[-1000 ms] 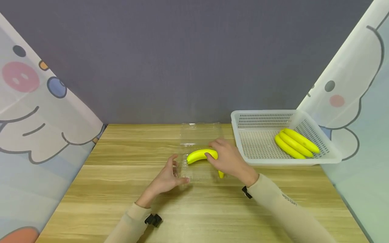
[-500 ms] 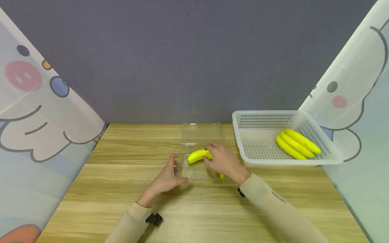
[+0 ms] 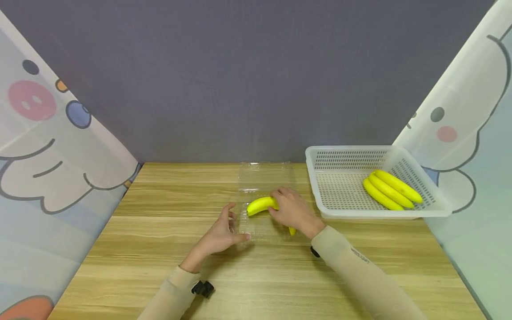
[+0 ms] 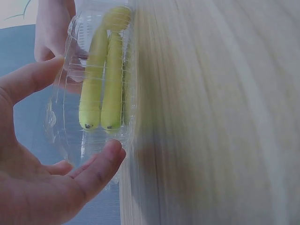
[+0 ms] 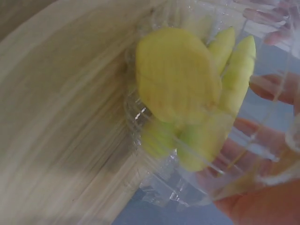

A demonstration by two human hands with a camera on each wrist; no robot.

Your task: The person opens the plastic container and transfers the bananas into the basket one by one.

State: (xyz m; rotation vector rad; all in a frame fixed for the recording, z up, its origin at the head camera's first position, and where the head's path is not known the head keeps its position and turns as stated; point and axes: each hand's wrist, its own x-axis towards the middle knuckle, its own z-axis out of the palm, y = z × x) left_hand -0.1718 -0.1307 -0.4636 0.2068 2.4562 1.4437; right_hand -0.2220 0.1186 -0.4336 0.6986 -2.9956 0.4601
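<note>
A clear plastic clamshell box point(image 3: 260, 231) lies on the table with its lid point(image 3: 265, 174) folded back. My left hand point(image 3: 216, 237) holds its left side, thumb at the near corner and fingers along the wall. Inside the box, my right hand point(image 3: 293, 208) grips a banana point(image 3: 259, 206), whose right part is hidden under the fingers. Another banana's yellow tip point(image 3: 292, 231) shows below that hand. Through the box wall in the left wrist view, bananas point(image 4: 93, 86) lie side by side, dark tips toward the left hand, with a yellow end point(image 4: 117, 18) behind them.
A white perforated basket point(image 3: 314, 186) stands to the right of the box, with three bananas point(image 3: 387, 191) at its right side. A grey wall point(image 3: 256, 80) rises behind the wooden table point(image 3: 180, 186). Patterned curtains point(image 3: 36, 146) flank both sides.
My right hand has shifted slightly left along the banana, covering more of it. The banana itself and my left hand on the box stay nearly in place.
</note>
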